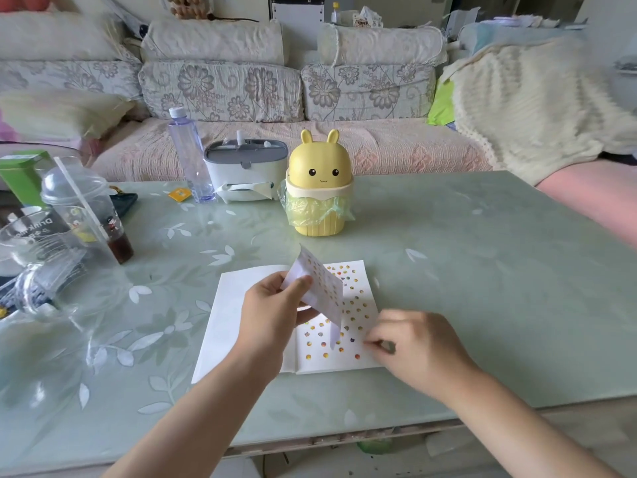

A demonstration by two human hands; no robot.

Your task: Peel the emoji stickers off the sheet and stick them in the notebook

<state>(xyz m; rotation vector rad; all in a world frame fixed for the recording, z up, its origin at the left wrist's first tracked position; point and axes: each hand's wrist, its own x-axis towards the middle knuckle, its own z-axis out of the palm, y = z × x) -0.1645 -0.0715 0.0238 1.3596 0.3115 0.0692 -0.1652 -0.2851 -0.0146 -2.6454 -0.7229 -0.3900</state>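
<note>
Directly in front of the yellow rabbit-shaped bin [320, 182], on its near side, an open notebook [227, 315] was laid flat on the pale green table [465, 270]. Its left page was seen blank, while its right page was dotted with many small emoji stickers [356, 305] in loose rows. Above the notebook's spine, between the bin and the viewer, the sticker sheet [322, 288] was held off the page, tilted and curled, with rows of small stickers visible on its face. It was pinched at its upper left end by the left hand [272, 305], the thumb laid over the sheet's front and the fingers curled behind it. Nearer than the bin and to its right, the right hand [413, 343] was lowered to the outer edge of the right page, its thumb and forefinger drawn together at the paper and the other fingers curled. Whether a sticker was pinched between them could not be told. Left of the bin, a grey-lidded tissue box [243, 170] and a clear bottle [191, 157] were stood side by side, and a domed plastic cup [86, 212] with a straw was set further left. Behind the bin, a floral sofa [220, 91] was seen.
</note>
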